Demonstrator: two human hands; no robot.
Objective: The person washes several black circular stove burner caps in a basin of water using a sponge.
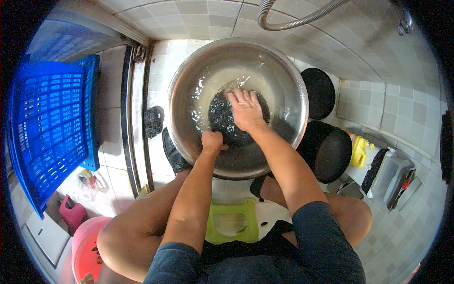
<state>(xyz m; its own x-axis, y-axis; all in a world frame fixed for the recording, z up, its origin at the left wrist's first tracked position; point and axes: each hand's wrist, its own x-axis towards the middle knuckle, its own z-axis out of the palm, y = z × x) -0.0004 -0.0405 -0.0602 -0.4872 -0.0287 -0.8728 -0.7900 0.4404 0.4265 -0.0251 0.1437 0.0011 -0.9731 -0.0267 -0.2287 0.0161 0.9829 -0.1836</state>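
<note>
A wide steel basin (298, 90) stands on the floor in front of me, with cloudy water (213, 87) inside. Wet and glossy, a round black plate (221, 116) lies in that water; its exact kind is unclear. My left hand (213, 140) is closed at the plate's near left edge, thumb toward the rim. My right hand (246, 111) rests over the plate's right half, fingers stretched out and slightly spread. What lies under that palm is hidden.
More round black pieces (318, 93) lean right of the basin, near a yellow bottle (359, 151) and clear plastic container (390, 173). A dark scrubber (153, 121) lies left. Blue crates (52, 113), a pink tub (85, 236), a green stool (231, 222) and a metal hose (302, 21) surround me.
</note>
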